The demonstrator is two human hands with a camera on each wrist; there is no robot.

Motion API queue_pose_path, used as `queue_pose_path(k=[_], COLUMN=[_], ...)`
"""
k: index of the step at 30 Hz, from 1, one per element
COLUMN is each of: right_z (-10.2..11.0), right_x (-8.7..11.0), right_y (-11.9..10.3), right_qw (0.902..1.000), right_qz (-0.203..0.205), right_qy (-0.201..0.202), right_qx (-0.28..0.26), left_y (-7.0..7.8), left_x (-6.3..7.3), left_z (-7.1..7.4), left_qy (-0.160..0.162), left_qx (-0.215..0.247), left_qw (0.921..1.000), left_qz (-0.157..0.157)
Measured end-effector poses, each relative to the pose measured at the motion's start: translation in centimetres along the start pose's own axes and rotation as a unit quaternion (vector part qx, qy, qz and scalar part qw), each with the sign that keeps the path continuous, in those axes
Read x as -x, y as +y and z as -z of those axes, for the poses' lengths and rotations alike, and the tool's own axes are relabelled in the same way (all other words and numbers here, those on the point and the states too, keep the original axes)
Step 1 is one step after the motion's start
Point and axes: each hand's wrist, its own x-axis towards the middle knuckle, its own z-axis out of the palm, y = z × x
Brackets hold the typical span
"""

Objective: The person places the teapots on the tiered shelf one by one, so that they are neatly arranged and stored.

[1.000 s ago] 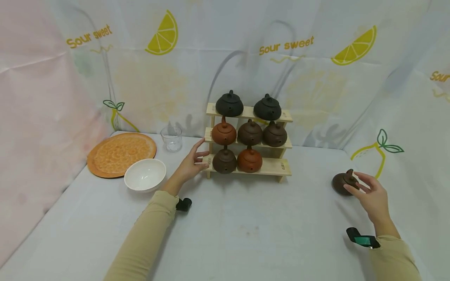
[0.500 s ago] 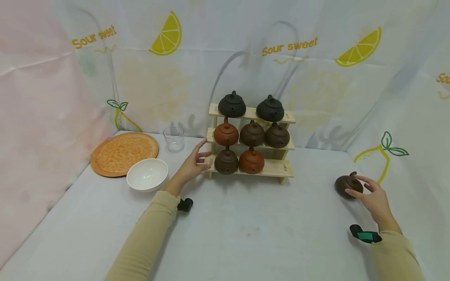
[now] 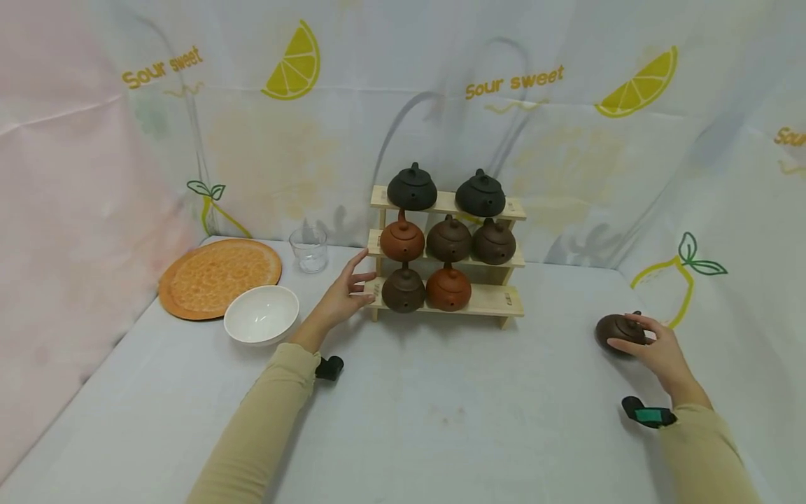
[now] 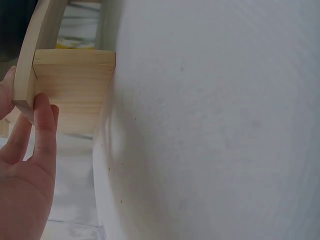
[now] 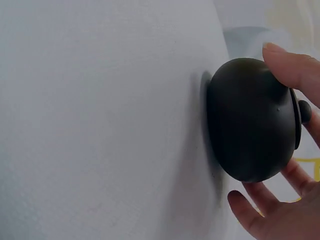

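At the right of the table, my right hand (image 3: 660, 355) holds a small dark brown teapot (image 3: 609, 332). In the right wrist view the thumb lies on one side of the teapot (image 5: 250, 120) and fingers reach its other side. Its base is at or very near the white cloth; contact cannot be told. My left hand (image 3: 340, 302) grips the left end of a three-step wooden display stand (image 3: 485, 299), with the thumb on the board's (image 4: 25, 75) top and fingers beneath. Beside those fingers, a brown teapot (image 3: 404, 290) and a reddish one (image 3: 448, 289) sit on the lowest step.
Brown and reddish teapots (image 3: 449, 239) fill the middle step; two black teapots (image 3: 412, 190) stand on top. To the left are a white bowl (image 3: 261, 315), a clear glass (image 3: 308, 250) and a round orange-brown mat (image 3: 217, 278). A patterned curtain (image 3: 352, 140) hangs behind.
My right hand has sunk slightly and lies lower over the brown teapot. The teapot's knob has shifted a little right and down. My left hand stays on the stand.
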Motion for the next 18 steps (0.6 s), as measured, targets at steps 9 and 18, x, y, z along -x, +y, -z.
queue_pose_path(k=[9, 18], right_z=[-0.4, -1.3], right_x=[0.2, 0.4], right_y=[-0.2, -1.3], right_qw=[0.9997, 0.9993], right_qz=[-0.02, -0.015], right_qy=[-0.015, -0.025], right_qx=[-0.003, -0.024], left_y=[0.0, -0.2], left_x=[0.0, -0.1], left_z=[0.1, 0.1], left_qy=[-0.002, -0.001], left_qx=[-0.008, -0.009], left_qw=[1.0, 0.9999], left_qz=[0.001, -0.004])
